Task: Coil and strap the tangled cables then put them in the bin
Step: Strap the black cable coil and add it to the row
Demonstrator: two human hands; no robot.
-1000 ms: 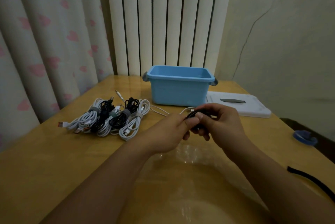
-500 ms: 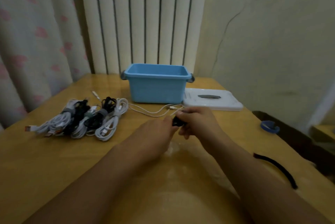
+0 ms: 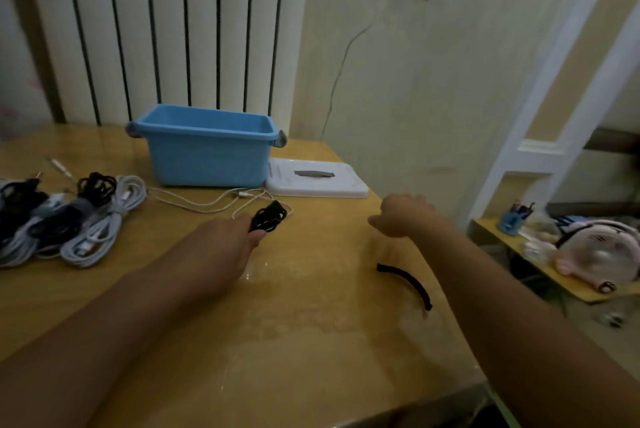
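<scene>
My left hand (image 3: 228, 237) pinches a small coiled black cable (image 3: 269, 216) just above the wooden table (image 3: 294, 323). My right hand (image 3: 401, 214) hovers apart to the right, fingers curled, holding nothing that I can see. A black strap (image 3: 407, 280) lies on the table below and right of that hand. The blue bin (image 3: 207, 147) stands at the back of the table. A loose thin white cable (image 3: 214, 200) trails in front of the bin. Several coiled black and white cables (image 3: 69, 219) lie in a pile at the left.
The bin's white lid (image 3: 317, 180) lies flat to the right of the bin. The table's right edge drops off beside my right arm, with a low shelf of clutter (image 3: 571, 247) beyond. A radiator (image 3: 156, 29) stands behind the bin.
My right hand let go of the black coil and moved right, toward the strap. The left hand keeps the coil. My view swung to the right.
</scene>
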